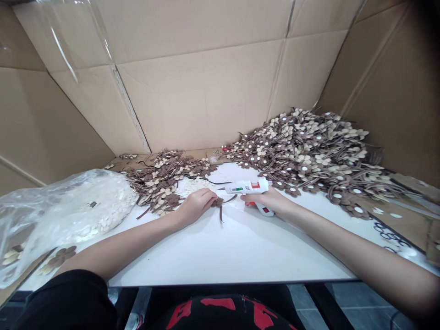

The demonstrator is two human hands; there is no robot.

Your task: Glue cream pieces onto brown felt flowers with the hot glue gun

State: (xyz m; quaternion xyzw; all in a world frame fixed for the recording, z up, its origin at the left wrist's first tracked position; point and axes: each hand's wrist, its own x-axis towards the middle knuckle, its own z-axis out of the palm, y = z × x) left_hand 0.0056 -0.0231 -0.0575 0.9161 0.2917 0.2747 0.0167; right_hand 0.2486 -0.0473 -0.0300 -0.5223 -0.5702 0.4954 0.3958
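My left hand point(196, 204) rests on the white table point(240, 247) with its fingers curled, pinching a small brown flower-shaped piece point(220, 204) with trailing strips. My right hand point(271, 200) grips a white glue gun point(248, 188) with a red label. The gun's nozzle points left, toward the brown piece, and ends a short way from it. Both forearms lie across the table.
A large heap of brown and cream flower pieces point(309, 151) fills the back right. A smaller heap point(161, 178) lies beside my left hand. A clear plastic bag of white round bits point(85, 206) sits at left. Cardboard walls point(206, 82) surround the table.
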